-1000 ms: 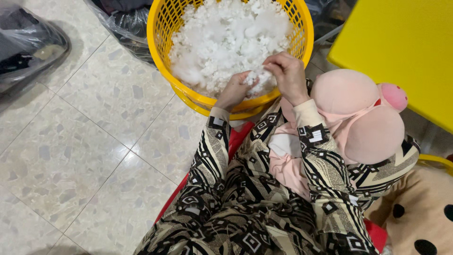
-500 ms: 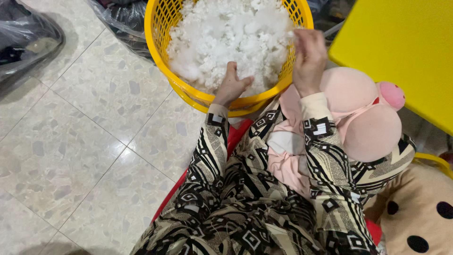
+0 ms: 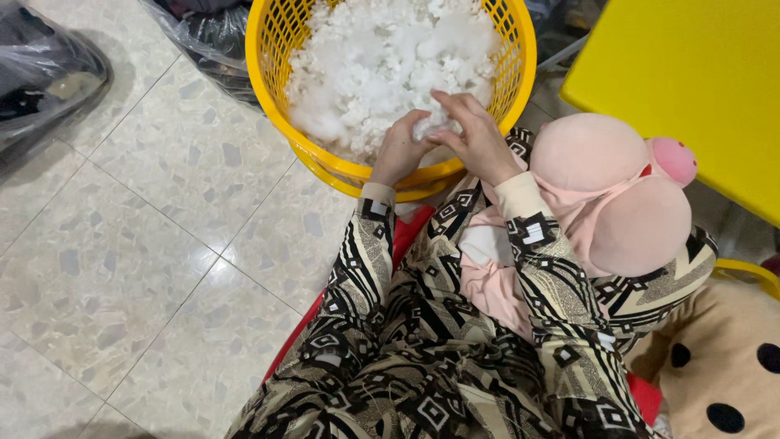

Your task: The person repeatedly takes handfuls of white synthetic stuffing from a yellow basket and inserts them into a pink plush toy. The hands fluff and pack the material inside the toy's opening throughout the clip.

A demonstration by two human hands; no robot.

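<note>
Pinching white stuffing (image 3: 390, 61) at the yellow basket's (image 3: 268, 73) near rim, left hand (image 3: 400, 150) and right hand (image 3: 475, 134) both grasping; tufts could spill floorward.

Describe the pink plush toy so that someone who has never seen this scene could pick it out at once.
Start at the yellow basket of white stuffing at the top, where both hands reach in. Follow the right hand back to its sleeve: the pink plush toy lies beside it on the lap, unlike the tan, black-spotted plush below.
</note>
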